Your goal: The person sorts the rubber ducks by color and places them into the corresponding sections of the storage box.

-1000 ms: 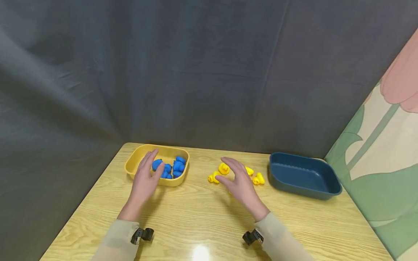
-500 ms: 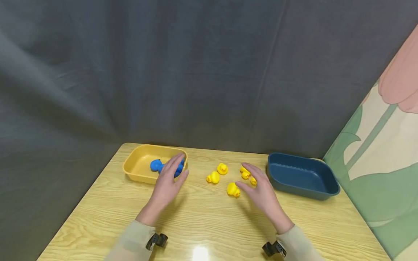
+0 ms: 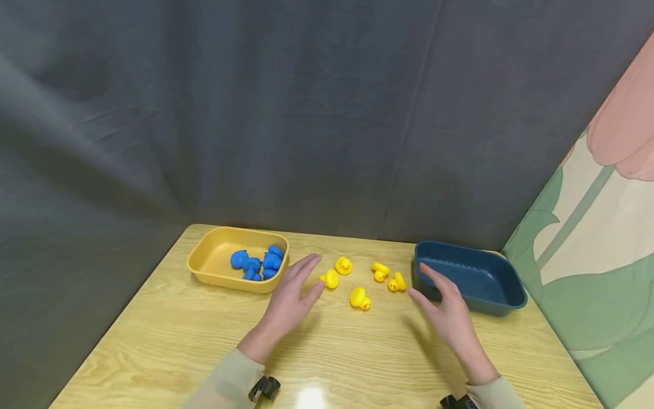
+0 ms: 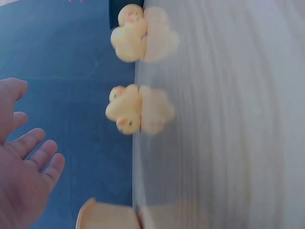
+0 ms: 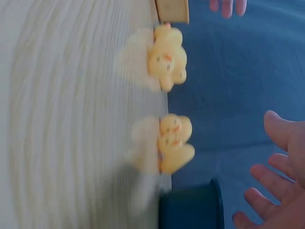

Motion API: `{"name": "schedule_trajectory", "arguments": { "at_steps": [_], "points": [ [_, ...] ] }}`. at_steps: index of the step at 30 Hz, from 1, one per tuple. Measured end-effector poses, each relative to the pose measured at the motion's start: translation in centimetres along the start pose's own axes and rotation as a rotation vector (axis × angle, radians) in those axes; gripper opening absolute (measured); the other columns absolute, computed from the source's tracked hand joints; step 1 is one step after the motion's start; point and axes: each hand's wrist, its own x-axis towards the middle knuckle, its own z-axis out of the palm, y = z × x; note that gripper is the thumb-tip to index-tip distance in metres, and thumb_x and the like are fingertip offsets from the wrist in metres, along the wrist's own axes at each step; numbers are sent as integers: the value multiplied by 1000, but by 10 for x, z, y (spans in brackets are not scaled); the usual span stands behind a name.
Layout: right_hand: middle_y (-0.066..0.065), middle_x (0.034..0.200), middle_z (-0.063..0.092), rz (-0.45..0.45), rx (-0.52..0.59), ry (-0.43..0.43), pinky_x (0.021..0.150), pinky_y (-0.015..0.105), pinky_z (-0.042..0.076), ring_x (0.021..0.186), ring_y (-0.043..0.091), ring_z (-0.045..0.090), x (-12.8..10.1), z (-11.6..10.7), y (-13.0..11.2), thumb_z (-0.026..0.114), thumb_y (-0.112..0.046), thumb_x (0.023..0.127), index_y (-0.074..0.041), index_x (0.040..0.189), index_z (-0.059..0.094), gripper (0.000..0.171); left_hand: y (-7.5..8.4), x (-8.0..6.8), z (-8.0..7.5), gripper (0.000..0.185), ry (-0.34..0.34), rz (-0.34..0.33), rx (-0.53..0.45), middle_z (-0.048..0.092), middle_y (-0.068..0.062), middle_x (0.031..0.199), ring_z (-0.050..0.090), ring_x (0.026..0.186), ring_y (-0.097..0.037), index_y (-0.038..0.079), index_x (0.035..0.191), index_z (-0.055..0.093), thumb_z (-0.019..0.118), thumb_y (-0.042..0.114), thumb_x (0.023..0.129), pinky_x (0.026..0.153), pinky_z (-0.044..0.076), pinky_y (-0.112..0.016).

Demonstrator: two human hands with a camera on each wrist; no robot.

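Note:
My left hand (image 3: 291, 295) hovers over the table with its fingers loosely spread, between the yellow bin and the nearest yellow rubber duck (image 3: 331, 279). Nothing is in it. My right hand (image 3: 449, 315), also holding nothing, is raised with thumb and fingers apart, overlapping the front left corner of the dark blue bin (image 3: 472, 307) in the head view. Several yellow rubber ducks lie loose between the hands; one duck (image 3: 360, 298) is closest to the front. In the left wrist view, the spread fingers (image 4: 33, 148) stand clear of the ducks (image 4: 125, 109).
A yellow bin (image 3: 204, 270) at the left holds several blue rubber ducks (image 3: 251, 264). The wooden table (image 3: 347, 358) backs onto a dark curtain (image 3: 306, 125). A flower-patterned cloth (image 3: 608, 272) hangs along the right side.
Both hands have moved to the right above the table. The left has passed from over the yellow bin to its right side; the right has passed from the ducks to the blue bin.

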Motion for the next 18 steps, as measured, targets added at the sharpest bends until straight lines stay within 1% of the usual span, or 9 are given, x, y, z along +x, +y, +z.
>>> {"name": "schedule_trajectory", "arguments": {
  "at_steps": [5, 10, 15, 18],
  "points": [
    [22, 163, 53, 28, -6, 34, 115, 76, 35, 153, 53, 36, -5, -14, 16, 77, -30, 107, -6, 164, 53, 66, 6, -1, 15, 60, -27, 1, -2, 52, -3, 167, 48, 152, -30, 14, 165, 53, 73, 25, 110, 122, 45, -55],
    [24, 162, 54, 46, -30, 78, 114, 77, 35, 152, 55, 36, -8, -27, 29, 78, -29, 107, -6, 164, 53, 67, 11, 0, 30, 58, -41, 17, -4, 54, -4, 164, 50, 150, -31, 13, 164, 55, 73, 26, 110, 120, 47, -55],
    [29, 161, 53, 47, -51, 133, 114, 78, 34, 150, 59, 37, -8, -38, 40, 78, -26, 106, -3, 163, 53, 66, 15, 3, 39, 57, -66, 23, 3, 53, -6, 164, 49, 150, -32, 15, 163, 56, 73, 26, 110, 120, 47, -56],
    [32, 161, 50, 50, -42, 157, 116, 78, 32, 150, 61, 37, -7, -45, 49, 77, -25, 107, -2, 164, 51, 67, 17, 5, 43, 57, -91, 27, 9, 53, -8, 165, 50, 150, -32, 13, 163, 56, 73, 26, 110, 120, 47, -56]
  ]
}}
